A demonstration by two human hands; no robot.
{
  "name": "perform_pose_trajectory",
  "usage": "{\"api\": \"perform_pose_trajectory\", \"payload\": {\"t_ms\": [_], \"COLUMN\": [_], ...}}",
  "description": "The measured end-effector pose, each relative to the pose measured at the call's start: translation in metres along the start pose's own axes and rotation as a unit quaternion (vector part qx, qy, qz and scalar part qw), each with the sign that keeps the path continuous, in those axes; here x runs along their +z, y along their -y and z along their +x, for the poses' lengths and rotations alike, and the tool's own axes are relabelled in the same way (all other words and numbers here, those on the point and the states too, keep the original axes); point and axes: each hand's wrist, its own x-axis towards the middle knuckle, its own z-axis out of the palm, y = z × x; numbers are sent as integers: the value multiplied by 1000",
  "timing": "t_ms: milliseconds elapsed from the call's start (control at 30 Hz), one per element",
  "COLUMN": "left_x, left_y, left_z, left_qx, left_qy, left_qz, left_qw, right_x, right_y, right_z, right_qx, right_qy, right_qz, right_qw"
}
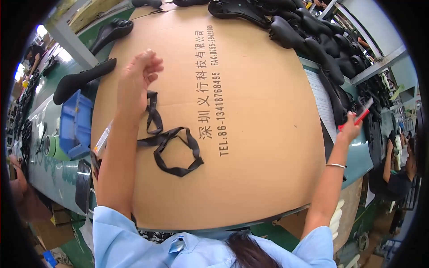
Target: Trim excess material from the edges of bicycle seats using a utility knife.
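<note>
My left hand (144, 68) is raised over the left side of the brown cardboard sheet (259, 178). Its fingers are loosely curled and a little apart, with nothing visible in them. A twisted black fabric strip (195, 143) lies in loops on the cardboard, partly hidden under my left wrist and forearm. Off the sheet's right edge, my right hand (351, 129) is closed around the red handle of a utility knife (361, 118), its pale blade pointing up and away. Black bicycle saddles (330, 51) lie just beyond that hand.
More saddles lie along the far edge, with one saddle (82, 80) at the left. A blue plastic bin (76, 125) and a green roll (53, 146) stand left of the cardboard. Metal posts (71, 40) rise beside the green table. Other people are at both sides.
</note>
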Motion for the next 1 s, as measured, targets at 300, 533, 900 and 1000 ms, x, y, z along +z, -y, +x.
{"api": "perform_pose_trajectory", "payload": {"t_ms": [300,533,900,1000], "left_x": [49,115,123,118], "left_y": [28,54,50,59], "left_z": [-21,-92,-137,-141], "left_qx": [-44,-157,-171,-168], "left_qy": [183,271,282,231], "left_qz": [59,128,99,105], "left_qw": [980,941,939,953], "right_x": [-45,5,0,13], "right_y": [-58,111,91,94], "right_z": [76,-142,-58,-106], "right_qx": [328,284,160,104], "right_qy": [330,352,442,487], "right_qz": [306,330,156,107], "right_qw": [830,829,869,860]}}
